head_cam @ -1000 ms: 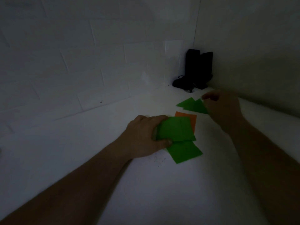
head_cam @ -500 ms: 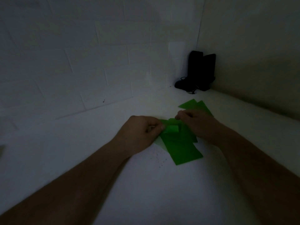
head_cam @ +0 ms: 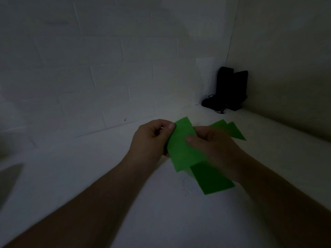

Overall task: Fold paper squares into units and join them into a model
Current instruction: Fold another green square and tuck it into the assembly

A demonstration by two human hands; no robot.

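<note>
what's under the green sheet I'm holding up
Under the held sheet, pinched by the left hand and right hand, a darker green sheet lies on the table. Whether more paper lies beneath is hidden by the sheet and right hand.

Green paper square (head_cam: 180, 145) pinched between left hand (head_cam: 152, 138) and right hand (head_cam: 213, 145), over white table (head_cam: 161, 212).

Green sheet (head_cam: 182, 145): thin matt paper, smooth, flat. Second sheet (head_cam: 213, 179) on desk: same matt green paper. Folded pieces (head_cam: 231, 130): green paper, sharp creases. Desk (head_cam: 161, 203): white, matt, smooth, few dark specks. Wall (head_cam: 107, 77): white matt brick pattern. Black object (head_cam: 231, 88) in corner: matt, material unclear.
</note>
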